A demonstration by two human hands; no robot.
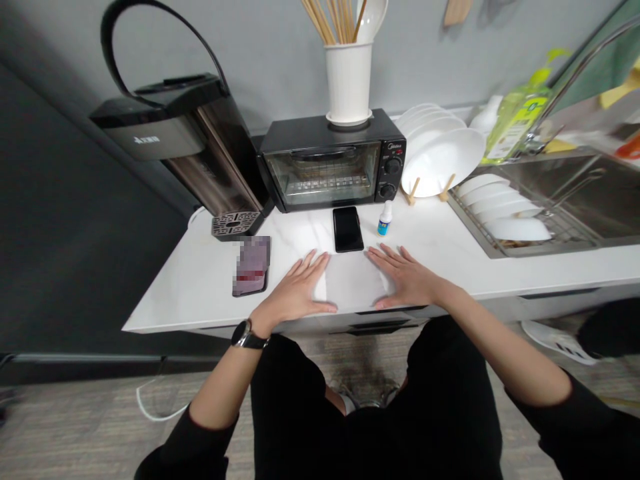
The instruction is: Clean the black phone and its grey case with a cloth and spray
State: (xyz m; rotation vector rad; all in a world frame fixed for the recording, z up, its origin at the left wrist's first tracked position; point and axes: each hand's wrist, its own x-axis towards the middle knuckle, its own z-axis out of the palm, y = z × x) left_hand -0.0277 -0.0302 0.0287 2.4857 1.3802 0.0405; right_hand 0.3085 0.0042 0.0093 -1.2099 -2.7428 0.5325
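A flat, pale grey-white sheet (354, 280), perhaps cloth or paper, lies at the front of the counter. My left hand (297, 290) rests at its left side, thumb and fingers spread. At the right side my right hand (405, 277) lies the same way, its fingers spread out too. Just beyond the sheet is a black phone (347, 229), screen up. A small white bottle with a blue label (385, 219) stands to the right of that phone. Left of my left hand lies a second phone (253, 267), its screen blurred out.
A black toaster oven (325, 175) stands behind, topped by a white cup of chopsticks (349, 83). A tall water dispenser (200, 147) is at the left. White plates (440, 160) stand in a rack beside the sink (590, 193). Another person's shoe (560, 340) shows at right.
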